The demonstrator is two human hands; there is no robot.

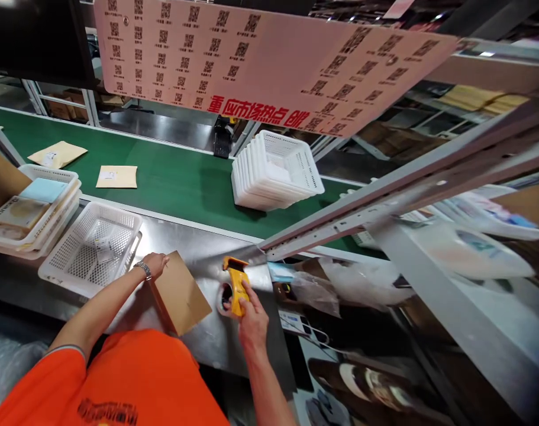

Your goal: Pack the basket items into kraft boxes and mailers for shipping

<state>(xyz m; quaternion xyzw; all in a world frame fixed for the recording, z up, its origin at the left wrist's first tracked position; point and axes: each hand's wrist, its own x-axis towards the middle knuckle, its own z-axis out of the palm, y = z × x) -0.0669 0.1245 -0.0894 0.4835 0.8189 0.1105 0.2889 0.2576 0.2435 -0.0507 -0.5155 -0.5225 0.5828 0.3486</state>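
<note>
A brown cardboard box (183,296) stands tilted in front of my body on the metal worktop (193,236). My left hand (156,264), with a watch at the wrist, grips the box at its upper left edge. My right hand (252,313) is wrapped round a yellow tape dispenser (237,287) to the right of the box. On the dispenser's left side shows a roll of tape (222,299). Box and dispenser are apart. Some fingers of my left hand are hidden behind the cardboard.
A white perforated basket (134,222) with a small clear packet sits left of the box. Further left are stacked baskets (71,177) with boxed goods. Behind runs a green conveyor (180,177) carrying padded envelopes (117,176) and stacked white baskets (251,177). A slanting metal post (322,219) stands right.
</note>
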